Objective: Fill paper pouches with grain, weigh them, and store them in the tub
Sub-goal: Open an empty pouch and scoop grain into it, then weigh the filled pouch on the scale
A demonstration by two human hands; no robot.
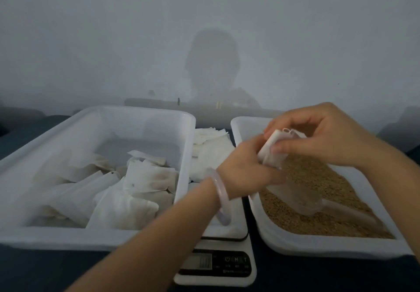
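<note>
- Left grip and right grip are both pinching one paper pouch above the grain.
- Filled pouches are lying in the tub; this one is seemingly awaiting filling, then the scale.

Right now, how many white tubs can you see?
2. The left tub holds filled pouches; the right tub holds grain. Any beyond the frame would be hidden.

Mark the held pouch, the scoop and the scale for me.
pouch (269, 143), head view, white side below its open mouth.
scoop (302, 201), head view, middle of its clear bowl.
scale (200, 261), head view, its display window.
</note>
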